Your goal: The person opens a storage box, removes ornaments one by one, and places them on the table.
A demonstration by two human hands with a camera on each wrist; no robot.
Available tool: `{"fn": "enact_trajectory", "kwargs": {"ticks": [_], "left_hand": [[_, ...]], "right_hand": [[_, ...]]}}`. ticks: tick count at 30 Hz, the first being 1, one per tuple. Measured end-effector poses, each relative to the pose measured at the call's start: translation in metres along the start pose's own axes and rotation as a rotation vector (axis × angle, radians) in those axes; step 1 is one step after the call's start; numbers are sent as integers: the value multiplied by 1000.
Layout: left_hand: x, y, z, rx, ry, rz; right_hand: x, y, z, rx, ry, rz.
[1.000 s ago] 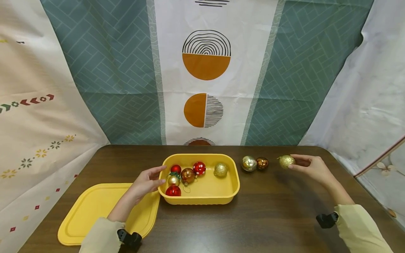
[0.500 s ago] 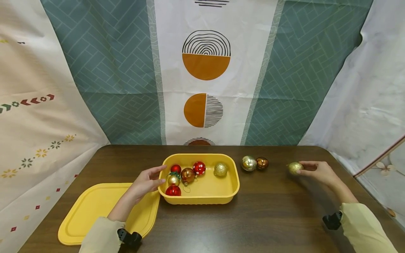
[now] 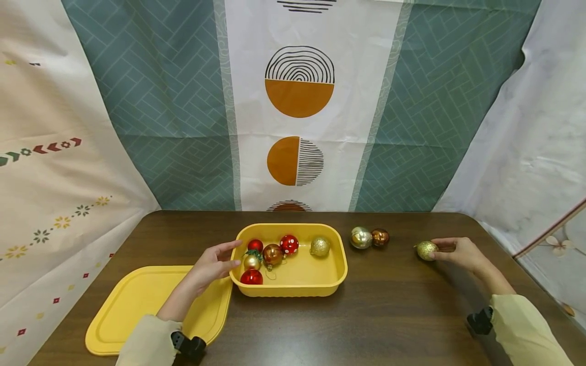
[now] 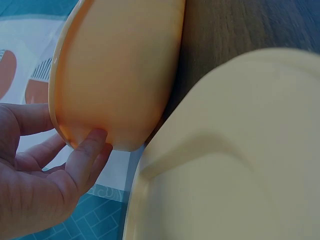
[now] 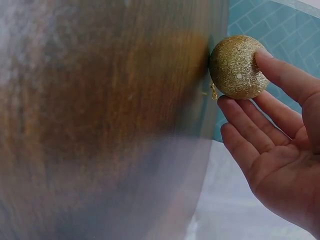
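Observation:
In the head view my right hand (image 3: 462,252) pinches a gold glitter Christmas bauble (image 3: 426,250), low over the right part of the table. The right wrist view shows the thumb on one side of this bauble (image 5: 239,67) and fingertips beneath, its gold loop hanging free. My left hand (image 3: 211,265) holds the left end of a yellow plastic container (image 3: 293,290), thumb against the outer wall (image 4: 115,90). Inside lie red baubles (image 3: 251,277), a white-dotted red one (image 3: 289,244), a copper one (image 3: 272,253), a small gold one (image 3: 252,262) and a gold glitter one (image 3: 320,247).
Right of the container, a shiny gold bauble (image 3: 360,237) and a brown one (image 3: 380,237) sit side by side on the dark wooden table (image 3: 357,330). A yellow lid (image 3: 133,305) lies at the left, partly under my left forearm. Patterned cloth (image 3: 183,127) hangs behind.
My right hand has brought the gold glitter bauble rightward and down toward the table, farther from the other two baubles. The left hand stays at the container's end.

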State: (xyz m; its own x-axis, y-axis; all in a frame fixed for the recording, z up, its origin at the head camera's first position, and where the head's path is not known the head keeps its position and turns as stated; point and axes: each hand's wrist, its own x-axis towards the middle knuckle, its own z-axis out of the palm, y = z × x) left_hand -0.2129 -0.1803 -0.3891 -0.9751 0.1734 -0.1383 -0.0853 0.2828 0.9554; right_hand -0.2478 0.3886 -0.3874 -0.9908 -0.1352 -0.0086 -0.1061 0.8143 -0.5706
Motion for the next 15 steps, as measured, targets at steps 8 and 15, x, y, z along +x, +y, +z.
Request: {"fn": "enact_trajectory", "kwargs": {"ticks": [8,15], "left_hand": [[0,1,1,3,9,-3],[0,0,1,1,11,-1]], "right_hand": [[-1,0,1,-2,8,-5],[-2,1,-1,-19,24,-12]]}}
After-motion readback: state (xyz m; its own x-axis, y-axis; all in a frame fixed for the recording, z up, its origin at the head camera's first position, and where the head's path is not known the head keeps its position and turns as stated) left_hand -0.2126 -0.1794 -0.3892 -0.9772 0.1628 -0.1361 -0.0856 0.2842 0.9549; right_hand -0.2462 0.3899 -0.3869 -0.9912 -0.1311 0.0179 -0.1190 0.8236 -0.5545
